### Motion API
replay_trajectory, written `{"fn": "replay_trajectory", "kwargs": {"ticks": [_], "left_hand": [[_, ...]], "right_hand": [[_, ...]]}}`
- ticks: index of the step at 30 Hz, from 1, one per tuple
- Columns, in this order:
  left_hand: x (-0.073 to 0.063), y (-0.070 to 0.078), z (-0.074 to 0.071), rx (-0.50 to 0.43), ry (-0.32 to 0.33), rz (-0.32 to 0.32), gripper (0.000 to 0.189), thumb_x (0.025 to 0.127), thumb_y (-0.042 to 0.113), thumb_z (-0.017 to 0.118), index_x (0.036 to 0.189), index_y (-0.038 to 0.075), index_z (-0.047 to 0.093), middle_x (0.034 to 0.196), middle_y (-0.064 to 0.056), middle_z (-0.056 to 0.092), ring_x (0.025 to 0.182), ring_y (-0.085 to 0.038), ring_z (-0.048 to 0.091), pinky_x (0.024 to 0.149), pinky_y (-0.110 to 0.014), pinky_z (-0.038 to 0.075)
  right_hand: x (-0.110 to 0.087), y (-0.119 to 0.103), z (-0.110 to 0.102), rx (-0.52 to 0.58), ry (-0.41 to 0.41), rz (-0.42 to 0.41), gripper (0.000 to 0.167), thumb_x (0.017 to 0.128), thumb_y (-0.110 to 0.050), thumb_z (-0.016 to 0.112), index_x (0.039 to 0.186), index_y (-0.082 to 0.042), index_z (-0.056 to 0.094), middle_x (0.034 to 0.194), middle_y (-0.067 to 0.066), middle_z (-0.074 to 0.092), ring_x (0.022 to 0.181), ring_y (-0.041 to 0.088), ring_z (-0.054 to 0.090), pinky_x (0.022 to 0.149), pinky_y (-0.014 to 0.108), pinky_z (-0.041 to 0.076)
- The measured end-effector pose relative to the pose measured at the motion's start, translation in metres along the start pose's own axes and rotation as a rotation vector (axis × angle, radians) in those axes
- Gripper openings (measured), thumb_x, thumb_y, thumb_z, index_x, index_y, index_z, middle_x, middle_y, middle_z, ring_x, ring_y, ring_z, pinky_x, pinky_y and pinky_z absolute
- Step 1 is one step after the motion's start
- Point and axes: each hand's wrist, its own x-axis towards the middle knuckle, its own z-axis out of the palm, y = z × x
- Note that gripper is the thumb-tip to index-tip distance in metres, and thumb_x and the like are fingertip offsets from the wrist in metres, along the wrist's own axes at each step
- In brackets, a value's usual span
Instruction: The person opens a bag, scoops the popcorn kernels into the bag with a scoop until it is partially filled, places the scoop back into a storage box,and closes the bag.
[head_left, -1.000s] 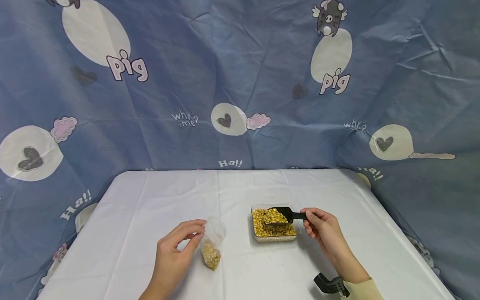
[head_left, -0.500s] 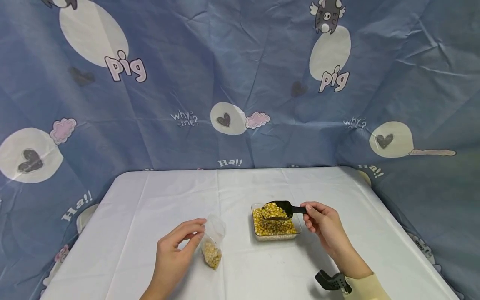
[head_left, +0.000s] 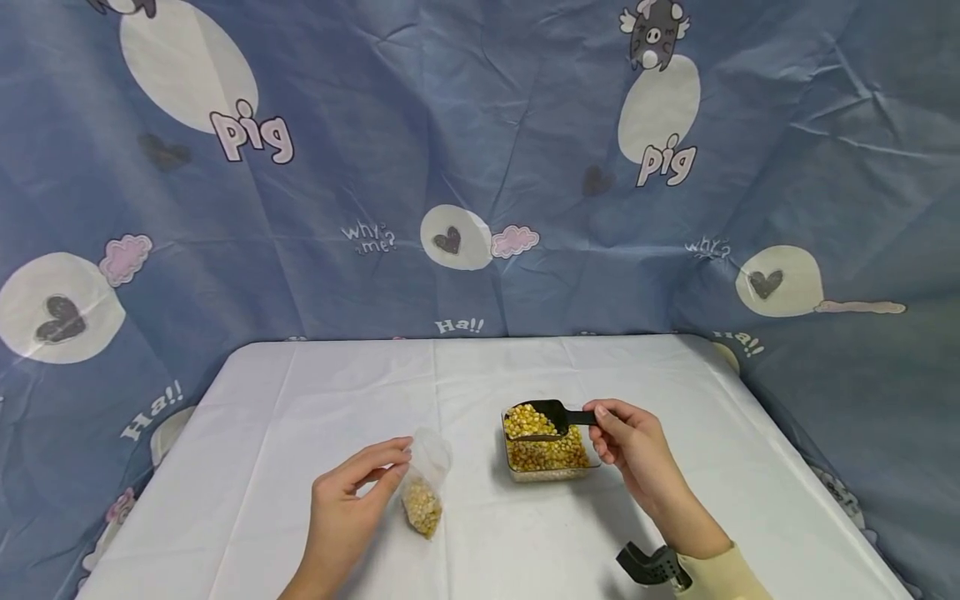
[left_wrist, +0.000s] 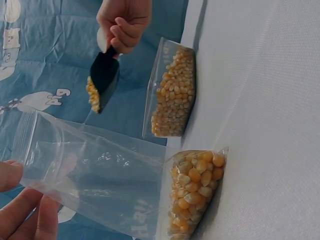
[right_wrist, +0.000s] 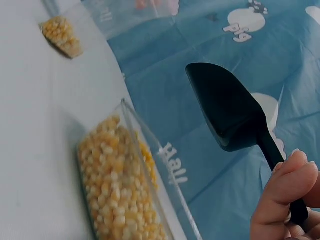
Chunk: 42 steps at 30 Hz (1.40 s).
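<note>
My right hand (head_left: 633,442) grips the handle of a black scoop (right_wrist: 227,107), which is heaped with yellow corn kernels in the head view. The scoop is raised over a clear plastic container (head_left: 551,476) that holds more kernels. Left of it, my left hand (head_left: 352,496) pinches the top edge of a clear zip bag (left_wrist: 105,170) between thumb and fingers. The bag stands upright with its mouth at the top, and corn kernels (left_wrist: 195,187) fill its bottom, which rests on the table.
A white cloth covers the table (head_left: 337,383). Behind it hangs a blue curtain (head_left: 570,283) printed with pigs and words. A black strap device (head_left: 652,567) sits on my right wrist by the sleeve (head_left: 720,575).
My right hand has lifted the loaded scoop out of the corn in the container and shifted it left. My left hand and the bag have stayed nearly still.
</note>
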Motion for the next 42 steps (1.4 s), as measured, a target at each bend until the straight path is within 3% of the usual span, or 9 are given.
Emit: {"fn": "replay_trajectory", "kwargs": {"ticks": [7,26,38,42], "left_hand": [[0.000,0.000,0.000,-0.019,-0.003,-0.004,0.031,0.077,-0.024,0.073,0.095,0.001,0.075,0.106,-0.022,0.072,0.101,-0.027,0.071,0.077,-0.020,0.057],[0.000,-0.001,-0.001,-0.012,0.002,-0.011,0.034,0.077,-0.022,0.074,0.095,0.008,0.076,0.104,-0.025,0.072,0.102,-0.021,0.071,0.077,-0.020,0.057],[-0.001,0.003,0.000,0.017,-0.013,-0.079,0.031,0.079,-0.018,0.075,0.093,0.009,0.076,0.105,-0.019,0.073,0.101,-0.023,0.071,0.077,-0.021,0.057],[-0.001,0.003,0.000,0.012,-0.013,-0.074,0.031,0.079,-0.019,0.075,0.093,0.008,0.076,0.105,-0.021,0.073,0.101,-0.022,0.071,0.077,-0.020,0.057]], "right_hand": [[-0.001,-0.007,0.017,-0.008,-0.023,-0.015,0.032,0.103,-0.021,0.062,0.117,0.007,0.060,0.073,0.006,0.060,0.055,0.011,0.050,0.047,0.022,0.042],[-0.001,-0.009,0.054,0.046,-0.127,-0.020,0.030,0.102,-0.021,0.063,0.113,0.007,0.061,0.072,0.005,0.061,0.053,0.010,0.050,0.046,0.021,0.041],[-0.001,-0.012,0.077,0.043,-0.163,0.006,0.030,0.100,-0.021,0.065,0.113,0.006,0.062,0.072,0.008,0.061,0.053,0.012,0.051,0.046,0.021,0.042],[-0.001,-0.013,0.084,0.037,-0.176,0.005,0.030,0.101,-0.019,0.064,0.113,0.008,0.062,0.072,0.008,0.061,0.053,0.012,0.051,0.046,0.021,0.042]]}}
